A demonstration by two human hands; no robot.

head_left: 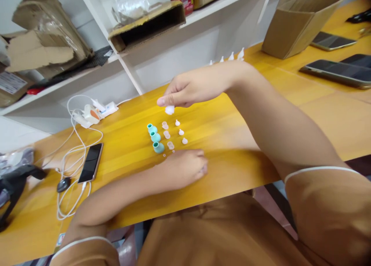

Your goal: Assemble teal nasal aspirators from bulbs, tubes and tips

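Note:
My right hand point(199, 89) hovers over the table, thumb and fingers pinched on a small white plastic piece point(169, 110). Below it stand three teal bulbs point(158, 147) with open necks, in a line. Beside them runs a line of small translucent pieces point(171, 145), then three white pointed tips point(181, 132). Tiny round bits point(164, 155) lie just past my left forearm. My left hand point(187, 167) rests on the wood near these parts, its fingers curled in; whatever they hold, if anything, is hidden.
Several white pointed pieces point(241, 54) stand behind my right wrist. An open cardboard box point(292, 26) and dark-screened devices point(342, 71) are at the right. On the left lie a phone point(91, 162), tangled white cables point(68, 154) and a power strip point(108, 109). Shelves with boxes rise behind.

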